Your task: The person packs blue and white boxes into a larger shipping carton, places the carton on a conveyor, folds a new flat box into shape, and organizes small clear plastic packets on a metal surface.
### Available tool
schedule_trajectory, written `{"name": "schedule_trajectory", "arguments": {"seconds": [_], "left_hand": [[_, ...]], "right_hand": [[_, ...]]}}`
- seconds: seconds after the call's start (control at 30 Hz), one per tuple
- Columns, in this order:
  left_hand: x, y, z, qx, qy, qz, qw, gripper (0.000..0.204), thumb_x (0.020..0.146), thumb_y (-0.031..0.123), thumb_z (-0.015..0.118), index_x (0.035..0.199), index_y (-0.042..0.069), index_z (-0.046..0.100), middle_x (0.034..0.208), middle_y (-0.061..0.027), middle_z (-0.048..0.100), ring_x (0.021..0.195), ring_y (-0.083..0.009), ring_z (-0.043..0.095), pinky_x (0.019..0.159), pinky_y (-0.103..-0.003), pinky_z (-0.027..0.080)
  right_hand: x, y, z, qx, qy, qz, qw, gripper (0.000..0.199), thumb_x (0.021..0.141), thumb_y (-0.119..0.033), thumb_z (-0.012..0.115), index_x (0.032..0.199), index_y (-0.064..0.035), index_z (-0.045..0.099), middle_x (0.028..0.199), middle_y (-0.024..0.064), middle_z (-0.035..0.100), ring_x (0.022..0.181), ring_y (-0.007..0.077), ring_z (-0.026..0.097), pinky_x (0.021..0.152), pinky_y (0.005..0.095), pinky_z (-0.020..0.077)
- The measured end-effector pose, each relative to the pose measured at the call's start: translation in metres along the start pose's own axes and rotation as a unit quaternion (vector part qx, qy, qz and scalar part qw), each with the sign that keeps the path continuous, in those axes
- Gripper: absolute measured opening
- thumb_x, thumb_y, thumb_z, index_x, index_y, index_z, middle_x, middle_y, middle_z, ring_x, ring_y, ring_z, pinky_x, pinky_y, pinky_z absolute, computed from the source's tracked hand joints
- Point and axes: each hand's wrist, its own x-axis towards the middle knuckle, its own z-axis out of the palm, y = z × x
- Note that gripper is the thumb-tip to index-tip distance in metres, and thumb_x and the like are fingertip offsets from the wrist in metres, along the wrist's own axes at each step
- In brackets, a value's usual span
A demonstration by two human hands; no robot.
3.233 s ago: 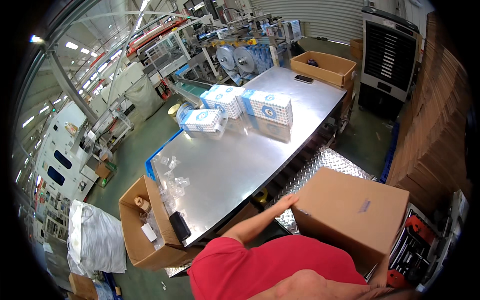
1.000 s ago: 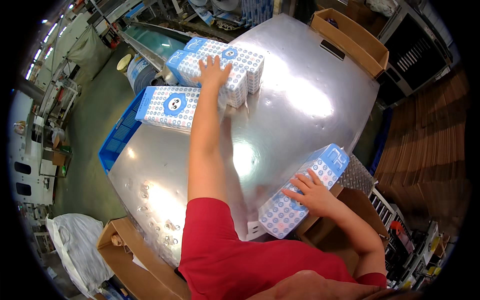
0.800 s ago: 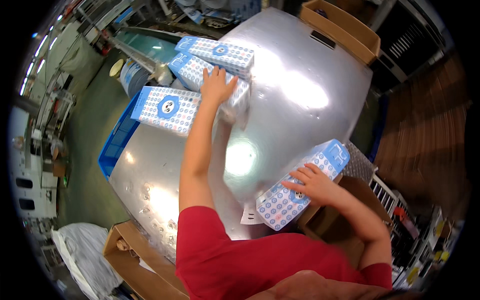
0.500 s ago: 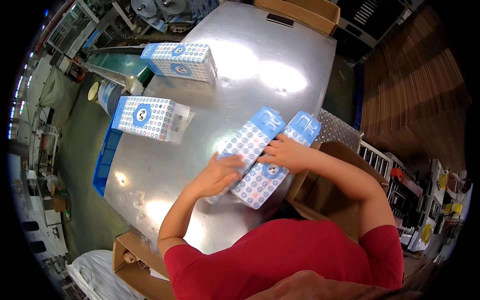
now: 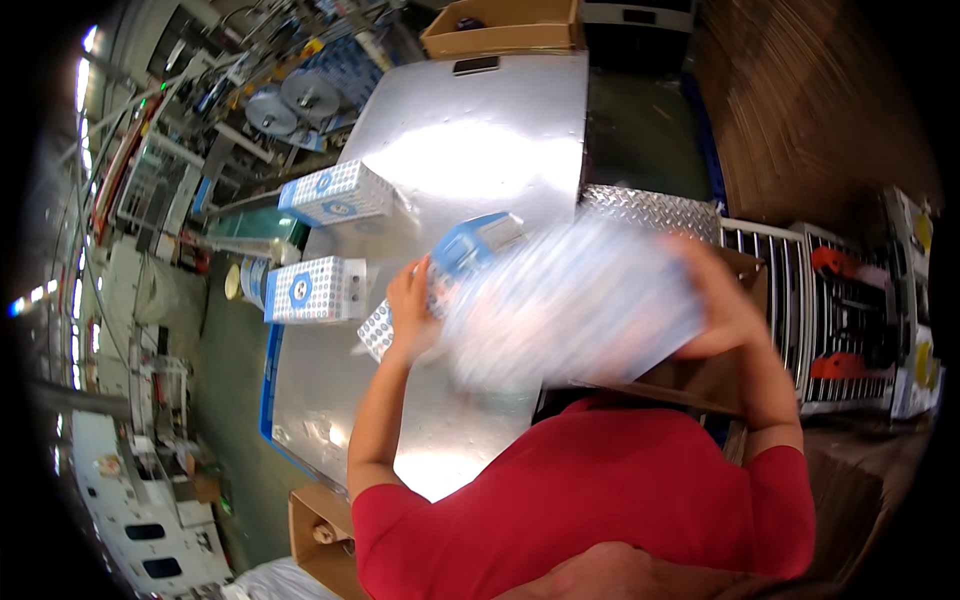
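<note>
A patterned blue-and-white pack [image 5: 580, 310], smeared by motion, is lifted above the near right of the metal table. My right hand [image 5: 715, 300] grips its right end. Below and left of it, a second such pack [image 5: 468, 250] with a blue end lies slantwise on the table, partly covered by the lifted one. My left hand [image 5: 410, 305] is closed over the left side of that second pack, its fingertips partly hidden. Two more packs of the same print, one farther back [image 5: 340, 195] and one nearer [image 5: 312, 290], lie at the table's left edge.
An open cardboard box [image 5: 690, 378] stands by my right side, with a roller conveyor [image 5: 790, 290] beyond it. The metal table [image 5: 480, 110] bears a phone [image 5: 476, 66] and a carton [image 5: 505, 38] at its far end. Stacked cardboard [image 5: 800, 100] rises at far right.
My right hand has lifted one pack off the table and carried it right. My left hand has shifted left on the other pack. The view has turned.
</note>
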Motion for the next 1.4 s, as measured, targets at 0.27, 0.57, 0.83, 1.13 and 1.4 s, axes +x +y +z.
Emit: {"name": "schedule_trajectory", "arguments": {"seconds": [0.27,0.57,0.83,1.13,1.4], "left_hand": [[0.048,0.074,0.018,-0.275,0.059,0.068,0.957,0.100,0.059,0.013,0.080,0.138,0.003,0.021,0.128,-0.0194,0.040,0.116,-0.0337,0.042,0.094,-0.044,0.036],[0.092,0.245,0.093,-0.295,-0.324,0.400,0.805,0.089,0.070,0.030,0.070,0.143,0.009,0.024,0.126,-0.0245,0.043,0.117,-0.0405,0.041,0.094,-0.044,0.037],[-0.064,0.220,0.294,-0.137,-0.652,0.144,0.732,0.080,0.079,0.055,0.052,0.137,0.002,0.033,0.134,-0.0257,0.039,0.125,-0.0359,0.037,0.102,-0.040,0.031],[-0.041,0.235,0.235,-0.376,-0.595,0.110,0.702,0.058,0.079,0.039,0.061,0.123,0.003,0.051,0.110,-0.0224,0.059,0.101,-0.0353,0.057,0.088,-0.039,0.044],[0.097,-0.061,0.097,-0.021,0.039,-0.101,0.994,0.026,0.071,0.002,0.056,0.095,0.005,0.062,0.098,-0.0169,0.056,0.091,-0.0338,0.053,0.076,-0.041,0.045]], "right_hand": [[-0.280,0.126,-0.095,0.443,0.509,0.080,0.734,0.058,0.085,-0.038,0.050,0.127,0.0018,0.043,0.122,0.0175,0.053,0.109,0.0287,0.055,0.092,0.0407,0.0458],[-0.263,0.102,-0.072,0.438,0.632,0.062,0.636,0.057,0.090,-0.044,0.038,0.130,-0.0038,0.043,0.126,0.0152,0.052,0.113,0.0305,0.052,0.095,0.0435,0.0427],[-0.141,0.002,-0.034,-0.342,0.171,0.164,0.909,0.079,0.059,-0.014,0.076,0.128,-0.0008,0.041,0.122,0.0227,0.046,0.116,0.0383,0.044,0.096,0.0472,0.0363],[-0.101,0.226,0.058,-0.381,-0.366,0.325,0.784,0.085,0.074,-0.001,0.055,0.144,-0.0334,0.020,0.131,0.0230,0.038,0.121,0.0403,0.038,0.097,0.0568,0.0295],[-0.105,0.278,0.108,-0.274,-0.375,0.469,0.751,0.076,0.072,-0.018,0.066,0.139,-0.0221,0.032,0.144,0.0199,0.023,0.132,0.0376,0.026,0.104,0.0481,0.0295]]}}
